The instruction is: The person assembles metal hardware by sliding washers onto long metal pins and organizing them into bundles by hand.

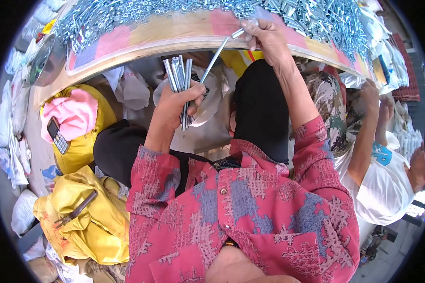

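Note:
My left hand [186,99] is closed round a bundle of silver metal rods [177,73], held upright above my lap. One thin rod [216,60] slants out of this hand, up and to the right. My right hand [264,38], at the table's near edge, pinches a short metal sleeve [238,33] at that rod's upper end. The fingers partly hide the sleeve. Beyond the hands, a large heap of small nuts or rings [174,10] lies on the table. Farther right the heap turns to short silver rods or sleeves [311,23].
The table's curved wooden edge [123,59] runs above my knees, with a striped cloth on top. A metal bowl [47,61] stands at its left. A phone [57,135] and pink cloth [75,113] rest on a yellow sack [78,155]. Another person [380,174] sits close on the right.

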### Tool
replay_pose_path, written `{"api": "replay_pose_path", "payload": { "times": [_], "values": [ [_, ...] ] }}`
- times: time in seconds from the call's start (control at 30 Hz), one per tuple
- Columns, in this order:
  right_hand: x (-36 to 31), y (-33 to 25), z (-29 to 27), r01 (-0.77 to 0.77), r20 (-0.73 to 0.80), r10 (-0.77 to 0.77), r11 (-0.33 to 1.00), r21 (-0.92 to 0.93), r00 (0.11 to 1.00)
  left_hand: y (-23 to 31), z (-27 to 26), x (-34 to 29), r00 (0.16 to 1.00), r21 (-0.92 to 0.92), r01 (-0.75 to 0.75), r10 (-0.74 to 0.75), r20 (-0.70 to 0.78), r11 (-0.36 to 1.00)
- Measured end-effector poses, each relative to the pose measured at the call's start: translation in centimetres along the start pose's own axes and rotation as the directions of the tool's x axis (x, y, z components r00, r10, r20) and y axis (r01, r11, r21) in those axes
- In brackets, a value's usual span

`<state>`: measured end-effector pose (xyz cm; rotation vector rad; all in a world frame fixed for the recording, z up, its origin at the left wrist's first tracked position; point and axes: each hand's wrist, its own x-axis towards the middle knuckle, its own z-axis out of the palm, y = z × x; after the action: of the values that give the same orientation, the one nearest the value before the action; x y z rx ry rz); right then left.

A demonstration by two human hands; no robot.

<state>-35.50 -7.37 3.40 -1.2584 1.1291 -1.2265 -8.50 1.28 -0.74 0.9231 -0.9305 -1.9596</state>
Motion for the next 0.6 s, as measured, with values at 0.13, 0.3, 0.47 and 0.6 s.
{"api": "replay_pose_path", "payload": {
  "times": [0.13,0.3,0.47,0.6],
  "values": [
    [0.1,-1.5,2.9,-0.125,0.103,0.128,0.992,-0.03,0.986,0.2,-1.1,-0.7,1.0,-0.02,0.004,-0.004,0.008,1.0],
    [0.1,-2.9,8.5,-0.111,0.448,0.241,0.948,-0.297,0.861,0.3,-2.4,-1.4,1.0,-0.16,0.004,0.001,0.026,0.987],
    [1.0,-1.9,12.2,-0.095,0.386,0.086,0.995,0.005,0.918,2.1,-1.9,-2.0,0.954,-0.265,-0.158,0.077,-0.29,0.951],
    [-3.1,0.0,16.2,-0.149,0.473,0.223,0.971,-0.189,0.852,1.0,-4.7,-1.8,0.968,-0.433,-0.158,0.052,-0.246,0.887]
  ]
}}
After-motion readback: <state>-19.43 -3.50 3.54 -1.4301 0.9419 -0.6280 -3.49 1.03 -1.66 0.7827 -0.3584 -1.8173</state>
